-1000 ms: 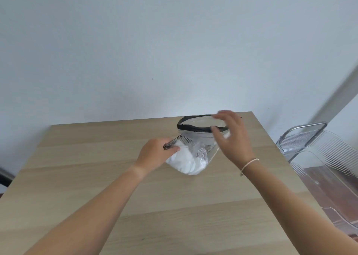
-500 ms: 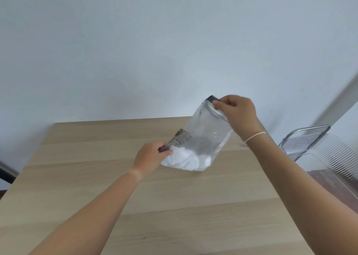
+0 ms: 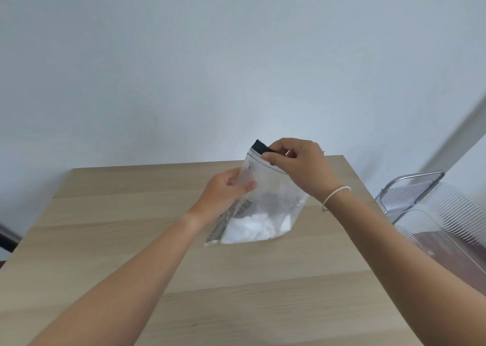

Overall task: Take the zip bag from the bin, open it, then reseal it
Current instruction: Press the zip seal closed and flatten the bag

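A clear zip bag (image 3: 265, 203) with a black top strip and white contents at its bottom stands upright over the wooden table (image 3: 131, 240), its lower end touching the surface. My right hand (image 3: 297, 166) pinches the black strip at the bag's upper right. My left hand (image 3: 226, 190) grips the bag's left edge just below the top, thumb on the near face. The mouth looks flattened together; whether the zip is sealed cannot be told.
A clear ribbed plastic bin (image 3: 447, 214) with a metal handle sits off the table's right side. A pale wall rises right behind the table's far edge. A dark object pokes in at the far left edge (image 3: 6, 237).
The bag's wide-open mouth has been pulled flat and the bag raised upright. My left hand moved from the bag's lower left corner up to its left edge near the top.
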`<state>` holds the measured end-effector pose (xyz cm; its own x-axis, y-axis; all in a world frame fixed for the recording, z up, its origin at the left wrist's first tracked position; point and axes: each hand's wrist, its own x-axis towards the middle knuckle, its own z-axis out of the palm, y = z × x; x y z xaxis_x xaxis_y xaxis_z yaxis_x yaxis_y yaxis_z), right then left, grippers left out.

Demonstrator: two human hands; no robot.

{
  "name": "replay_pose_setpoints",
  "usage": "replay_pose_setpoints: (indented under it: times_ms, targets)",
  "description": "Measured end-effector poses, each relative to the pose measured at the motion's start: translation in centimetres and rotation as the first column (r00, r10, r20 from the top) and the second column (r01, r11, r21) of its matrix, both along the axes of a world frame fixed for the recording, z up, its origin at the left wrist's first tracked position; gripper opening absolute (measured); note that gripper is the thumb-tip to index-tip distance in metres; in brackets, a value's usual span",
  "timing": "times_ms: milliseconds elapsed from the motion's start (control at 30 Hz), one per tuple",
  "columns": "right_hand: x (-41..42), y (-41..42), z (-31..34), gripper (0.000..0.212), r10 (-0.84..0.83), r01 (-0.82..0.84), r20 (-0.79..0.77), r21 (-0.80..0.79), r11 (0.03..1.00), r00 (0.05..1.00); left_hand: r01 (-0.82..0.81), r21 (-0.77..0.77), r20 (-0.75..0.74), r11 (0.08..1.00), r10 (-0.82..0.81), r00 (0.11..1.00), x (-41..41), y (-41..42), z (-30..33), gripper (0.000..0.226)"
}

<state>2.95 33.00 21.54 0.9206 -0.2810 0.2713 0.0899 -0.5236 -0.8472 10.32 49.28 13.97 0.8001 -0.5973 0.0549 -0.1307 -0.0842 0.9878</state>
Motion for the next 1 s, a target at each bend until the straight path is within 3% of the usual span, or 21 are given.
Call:
replay_pose_setpoints:
  times_ms: [100, 200, 300, 367, 533, 633, 700, 800, 867, 1000]
  targets:
    - [0.0, -0.1, -0.5, 0.017, 0.049, -0.049, -0.008, -0.042, 0.998, 0.999, -0.014, -0.039, -0.025, 0.999, 0.013, 1.000, 0.2, -0.7, 0.8, 0.010]
    - [-0.4, -1.3, -0.6, 0.016, 0.080, -0.085, -0.077, -0.058, 0.995, 0.994, -0.044, -0.082, -0.055, 0.996, 0.040, 0.998, 0.8, -0.3, 0.7, 0.010]
    - [-1.0, -3.1, -1.1, 0.022, 0.089, -0.165, -0.286, -0.254, 0.953, 0.954, -0.060, -0.111, -0.110, 0.992, 0.048, 0.993, 1.5, 0.9, 0.6, 0.015]
    - [-1.5, -4.2, -1.6, 0.024, 0.051, -0.170, -0.343, -0.328, 0.929, 0.938, -0.046, -0.080, -0.122, 0.996, 0.036, 0.992, 1.8, 1.8, 0.4, 0.017]
    - [-1.8, -4.3, -2.2, 0.013, 0.061, -0.154, -0.300, -0.297, 0.942, 0.952, -0.021, -0.050, -0.091, 0.999, 0.016, 0.996, 2.3, 2.2, 1.4, 0.013]
    - [-1.5, -3.8, -2.0, 0.023, 0.045, -0.144, -0.269, -0.361, 0.922, 0.962, -0.070, -0.073, -0.022, 0.995, 0.069, 0.997, 2.9, 1.7, 2.5, 0.014]
    - [-1.6, -3.9, -1.8, 0.033, -0.028, -0.050, -0.171, -0.434, 0.899, 0.985, -0.086, -0.112, -0.025, 0.990, 0.084, 0.996, 3.4, 1.8, 2.9, 0.007]
    - [-1.9, -4.8, -1.8, 0.032, -0.122, 0.110, 0.009, -0.489, 0.865, 0.993, -0.065, -0.139, -0.075, 0.988, 0.055, 0.996, 3.8, 2.4, 3.1, 0.013]
    - [-1.9, -5.3, -2.0, 0.031, -0.129, 0.131, 0.037, -0.459, 0.879, 0.991, -0.049, -0.133, -0.112, 0.990, 0.034, 0.993, 3.6, 2.5, 2.9, 0.010]
    - [-2.0, -6.4, -2.5, 0.020, -0.052, 0.032, -0.063, -0.286, 0.958, 0.997, -0.074, -0.124, -0.183, 0.990, 0.050, 0.982, 3.5, 2.7, 2.4, 0.009]
